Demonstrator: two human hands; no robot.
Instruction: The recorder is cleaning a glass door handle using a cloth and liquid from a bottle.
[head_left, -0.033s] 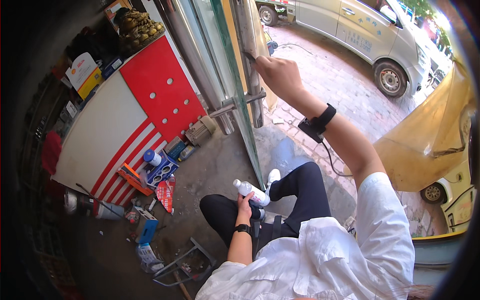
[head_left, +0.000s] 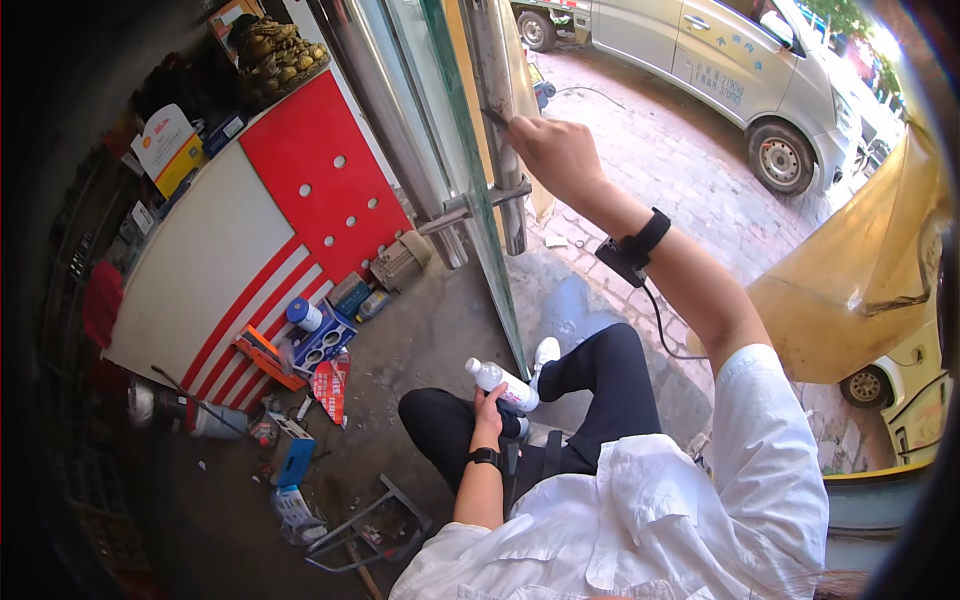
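Observation:
My left hand (head_left: 489, 408), low in front of my knees, is closed around a white plastic bottle (head_left: 500, 382) with a white cap, tilted to the upper left. Raised at the upper middle, my right hand (head_left: 553, 150) pinches a thin dark flat tool (head_left: 495, 118); most of it is hidden by my fingers, so I cannot tell its exact kind. The tool's tip lies against or just in front of a metal tube handle (head_left: 497, 60) on the glass door (head_left: 478, 215). A second tube handle (head_left: 392, 110) runs along the other side of the glass.
A red and white counter (head_left: 235, 225) stands at the left, with boxes, a blue-lidded tub (head_left: 304, 314) and a motor (head_left: 400, 262) at its foot. A metal frame (head_left: 372, 535) lies on the floor. Outside are a silver van (head_left: 690, 60) and a yellow sheet (head_left: 850, 270).
My right hand and the dark tool have shifted slightly down and left beside the tube handle. My left hand keeps the bottle in the same place.

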